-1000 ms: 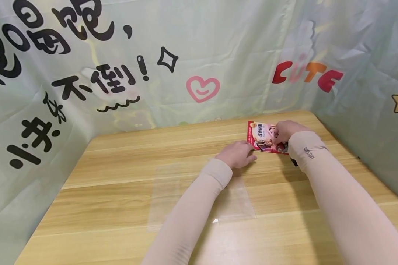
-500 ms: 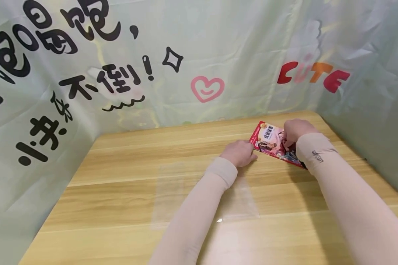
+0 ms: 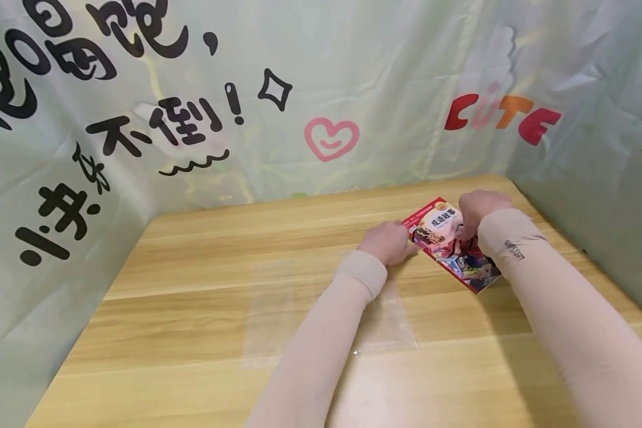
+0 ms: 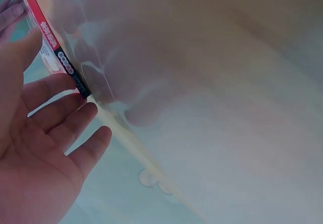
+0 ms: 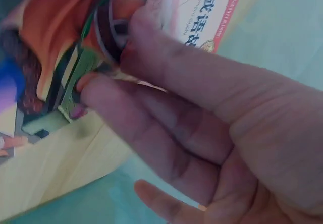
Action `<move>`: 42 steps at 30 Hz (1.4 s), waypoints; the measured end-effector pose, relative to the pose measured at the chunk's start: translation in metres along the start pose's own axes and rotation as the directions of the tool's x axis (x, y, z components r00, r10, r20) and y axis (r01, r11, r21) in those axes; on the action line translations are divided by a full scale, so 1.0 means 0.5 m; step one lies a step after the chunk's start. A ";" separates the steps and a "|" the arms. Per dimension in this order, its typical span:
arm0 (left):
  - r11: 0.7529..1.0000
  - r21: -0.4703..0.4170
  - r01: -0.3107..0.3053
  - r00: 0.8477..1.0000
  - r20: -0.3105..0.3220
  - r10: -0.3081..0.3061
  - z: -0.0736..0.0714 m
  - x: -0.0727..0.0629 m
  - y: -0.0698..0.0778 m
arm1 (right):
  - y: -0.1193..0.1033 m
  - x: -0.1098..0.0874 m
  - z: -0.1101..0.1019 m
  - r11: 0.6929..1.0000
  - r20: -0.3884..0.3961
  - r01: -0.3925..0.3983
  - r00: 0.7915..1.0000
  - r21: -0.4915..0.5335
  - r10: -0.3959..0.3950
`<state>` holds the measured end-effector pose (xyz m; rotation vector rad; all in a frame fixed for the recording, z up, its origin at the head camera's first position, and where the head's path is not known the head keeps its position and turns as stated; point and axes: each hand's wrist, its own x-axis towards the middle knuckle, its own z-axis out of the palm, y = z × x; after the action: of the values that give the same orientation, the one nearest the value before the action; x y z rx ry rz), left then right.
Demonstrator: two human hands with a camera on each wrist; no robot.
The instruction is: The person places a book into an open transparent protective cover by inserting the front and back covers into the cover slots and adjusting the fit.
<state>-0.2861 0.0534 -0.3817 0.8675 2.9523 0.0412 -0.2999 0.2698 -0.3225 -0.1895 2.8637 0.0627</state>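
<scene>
A thin paperback book (image 3: 443, 239) with a red border and a colourful picture cover lies aslant at the back right of the table, cover up. Beside its left corner is my left hand (image 3: 386, 242); in the left wrist view the fingers are spread and nearly straight, with fingertips at the red and black spine (image 4: 48, 32). My right hand (image 3: 481, 207) reaches over the far right edge of the book. In the right wrist view its thumb and bent fingers pinch the book near that edge, the thumb on the cover (image 5: 202, 12).
A clear plastic sheet (image 3: 387, 324) lies flat on the wooden table (image 3: 192, 321), partly under my left forearm. Pale printed cloth (image 3: 385, 119) walls off the back and sides of the table.
The book has turned clockwise, its near right end swinging towards me while its left corner stays by my left hand. My right hand has shifted slightly right with it.
</scene>
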 end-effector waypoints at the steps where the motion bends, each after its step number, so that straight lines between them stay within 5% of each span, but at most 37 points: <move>1: 1.000 0.000 0.003 1.000 -0.004 -0.003 -0.002 0.000 0.002 | 0.003 0.001 0.001 1.000 -0.005 -0.003 1.000 0.005 0.003; 7: 1.000 0.015 0.012 1.000 0.000 -0.012 -0.007 -0.001 0.007 | 0.035 0.009 0.011 0.993 -0.013 -0.035 0.999 0.109 0.037; 15: 1.000 0.016 -0.004 1.000 -0.006 0.004 -0.002 0.005 0.009 | 0.092 0.034 0.022 0.968 0.154 -0.034 0.988 0.249 -0.005; 26: 0.999 0.029 0.027 1.000 -0.009 -0.027 0.000 0.003 0.019 | 0.121 0.042 0.033 0.918 0.289 -0.186 0.954 0.351 0.083; 36: 0.999 0.025 0.029 1.000 -0.013 -0.029 0.005 0.007 0.022 | 0.121 0.036 0.034 0.918 0.318 -0.215 0.942 0.333 0.105; 42: 1.000 0.011 0.027 0.999 -0.029 -0.027 0.007 0.009 0.022 | 0.107 0.023 0.029 0.891 0.292 -0.258 0.944 0.374 0.150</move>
<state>-0.2840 0.0650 -0.3849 0.8355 2.9935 0.0361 -0.3145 0.3223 -0.3383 0.1953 2.5529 -0.4374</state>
